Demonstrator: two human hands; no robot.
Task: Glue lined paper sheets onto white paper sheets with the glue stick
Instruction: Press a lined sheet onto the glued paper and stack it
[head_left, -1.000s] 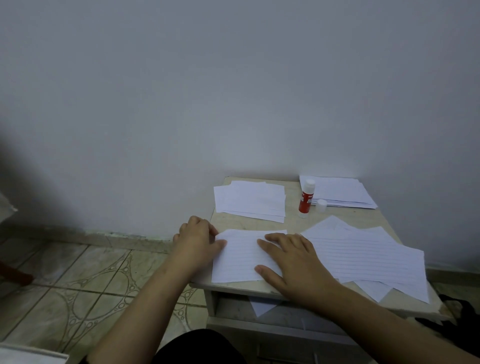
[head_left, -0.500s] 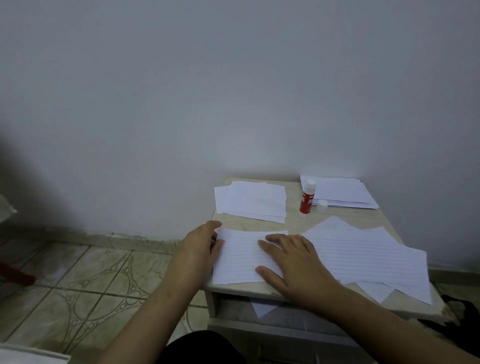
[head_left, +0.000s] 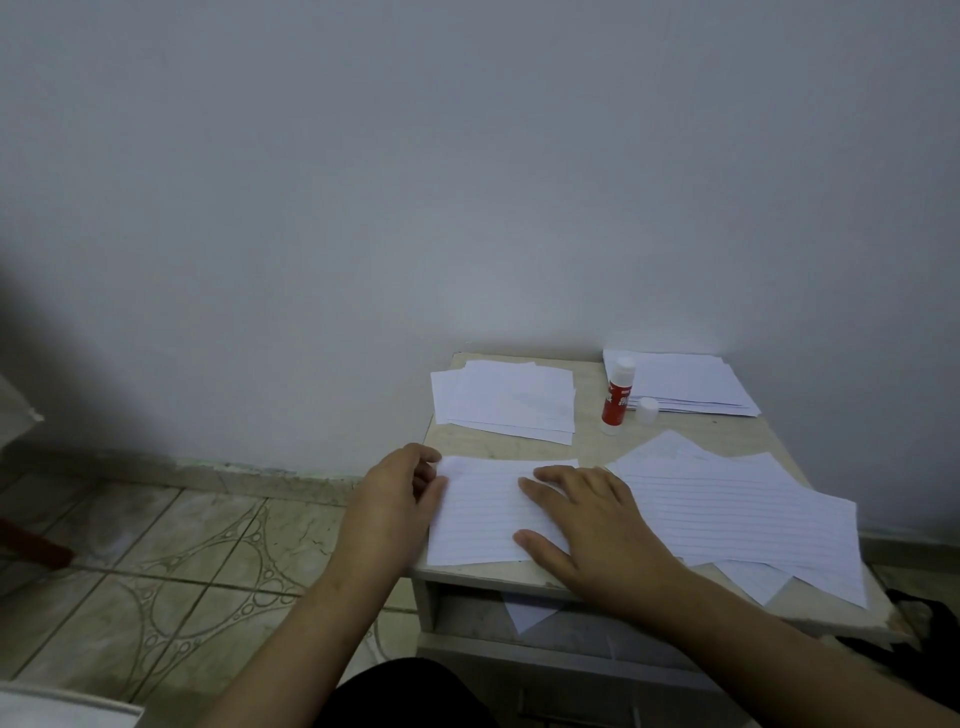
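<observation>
A lined paper sheet (head_left: 483, 512) lies at the near left of the small table (head_left: 592, 441). My right hand (head_left: 597, 525) rests flat on its right half, fingers spread. My left hand (head_left: 400, 493) sits at the sheet's left edge, thumb and fingers pinching its upper left corner. A red glue stick (head_left: 617, 397) stands upright and uncapped at the back, with its white cap (head_left: 647, 410) beside it. A heap of lined sheets (head_left: 737, 509) lies on the right. One white stack (head_left: 506, 400) lies at the back left, another stack (head_left: 685, 384) at the back right.
The table stands against a plain wall, with an open shelf under its top where a paper corner (head_left: 524, 616) pokes out. Patterned floor tiles (head_left: 182, 561) spread to the left. A dark object (head_left: 930, 618) lies on the floor at the right.
My left hand has uncurled from a fist at the sheet's left edge and now pinches its upper left corner. My right hand has stayed flat on the sheet.
</observation>
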